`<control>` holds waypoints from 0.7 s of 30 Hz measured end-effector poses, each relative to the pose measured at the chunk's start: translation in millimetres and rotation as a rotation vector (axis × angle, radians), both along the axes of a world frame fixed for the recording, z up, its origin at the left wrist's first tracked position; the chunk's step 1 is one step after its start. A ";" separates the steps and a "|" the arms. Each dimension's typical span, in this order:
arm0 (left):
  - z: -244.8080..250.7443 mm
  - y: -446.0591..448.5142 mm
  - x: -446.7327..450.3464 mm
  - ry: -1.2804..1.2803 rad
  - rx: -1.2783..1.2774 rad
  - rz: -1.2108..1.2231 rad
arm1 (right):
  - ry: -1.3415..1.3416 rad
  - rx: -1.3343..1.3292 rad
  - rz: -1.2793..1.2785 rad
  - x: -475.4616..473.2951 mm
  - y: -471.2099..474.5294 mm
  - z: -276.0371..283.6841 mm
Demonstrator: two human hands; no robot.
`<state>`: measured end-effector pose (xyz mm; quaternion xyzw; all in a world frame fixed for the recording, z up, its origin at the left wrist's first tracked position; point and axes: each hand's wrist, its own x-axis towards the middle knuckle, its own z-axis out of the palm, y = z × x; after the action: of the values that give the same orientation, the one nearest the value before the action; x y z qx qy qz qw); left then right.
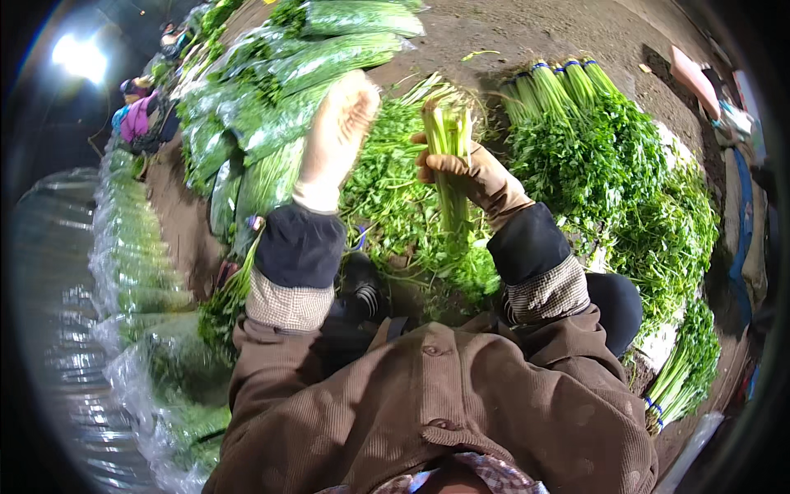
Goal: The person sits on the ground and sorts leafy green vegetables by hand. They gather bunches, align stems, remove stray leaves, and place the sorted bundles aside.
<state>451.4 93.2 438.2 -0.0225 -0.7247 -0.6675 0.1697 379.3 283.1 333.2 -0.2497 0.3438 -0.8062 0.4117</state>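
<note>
My right hand [478, 176], in a brown glove, grips a bunch of leafy celery [449, 139] by its stalks. The bunch stands upright in the picture, pale root ends at the top and leaves hanging toward my feet. My left hand [347, 111] is raised to the left of the bunch and apart from it. Strong light and blur hide its fingers, so their pose is unclear. Beneath both hands lies a heap of loose celery leaves and stalks [392, 176].
Plastic-wrapped celery bundles [345, 55] are piled at the upper left. Celery bunches tied with blue bands [555, 86] lie at right, and another tied bunch [673, 383] is lower right. Clear plastic sheeting [68, 321] lines the left side. A person [139, 117] sits farther off.
</note>
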 end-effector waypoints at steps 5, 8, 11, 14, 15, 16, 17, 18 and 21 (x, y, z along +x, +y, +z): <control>17.0 18.9 7.3 -0.140 -0.239 -0.516 | 0.149 0.062 0.272 39.6 -4.7 28.2; 9.3 31.3 15.1 0.043 -0.417 -0.465 | 0.285 0.169 0.252 45.6 -2.5 43.5; 21.8 28.6 23.0 0.159 -0.814 -0.365 | 0.256 0.127 0.136 50.3 -0.6 60.6; 37.8 24.4 40.2 0.421 -0.629 -0.105 | 0.305 0.033 0.180 46.6 4.6 88.7; 40.9 23.8 50.8 0.420 -0.570 -0.032 | 0.290 -0.053 0.186 43.8 1.4 99.9; 38.7 27.6 57.2 0.568 -0.313 -0.063 | 0.343 -0.102 0.182 42.5 3.5 109.9; 31.5 30.9 72.6 0.336 -0.152 -0.042 | 0.372 -0.068 0.100 41.2 5.8 118.9; 19.4 40.0 81.1 0.194 -0.079 -0.188 | 0.331 -0.066 0.034 42.1 2.4 124.8; -26.3 64.0 106.3 -0.314 0.120 -0.234 | 0.205 -0.199 0.138 37.2 -1.2 132.7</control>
<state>557.6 157.2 411.9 0.0081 -0.6936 -0.7200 -0.0228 416.5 281.9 466.0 -0.3931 0.2844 -0.7764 0.4023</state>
